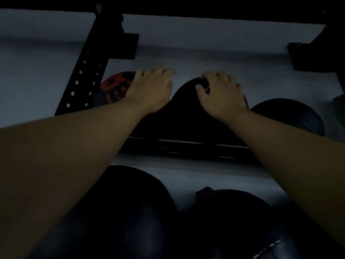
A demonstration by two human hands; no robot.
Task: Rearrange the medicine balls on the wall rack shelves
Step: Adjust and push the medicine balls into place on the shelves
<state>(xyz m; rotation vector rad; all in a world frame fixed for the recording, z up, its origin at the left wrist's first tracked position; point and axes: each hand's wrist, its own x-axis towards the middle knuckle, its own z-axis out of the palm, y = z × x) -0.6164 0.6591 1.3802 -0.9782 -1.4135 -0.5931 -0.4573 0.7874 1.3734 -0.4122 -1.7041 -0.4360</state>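
Note:
The scene is dim. A black medicine ball (186, 109) sits in the middle of the upper rack shelf (186, 146). My right hand (222, 96) lies on its top right with the fingers curled onto it. My left hand (149, 90) is blurred, fingers apart and stretched towards the wall, over the gap between that ball and a red-and-black medicine ball (113, 88) at the left. Whether it presses on either ball I cannot tell. Another black ball (291, 116) rests at the right of the same shelf. Two large black balls (121, 212) (233, 221) lie on the shelf below.
A black perforated rack upright (84, 75) runs up the wall at the left, with a bracket (128, 45) by it. Another bracket (313, 53) hangs at the right. A dark shelf edge (186, 8) spans the top. The pale wall (205, 53) lies behind.

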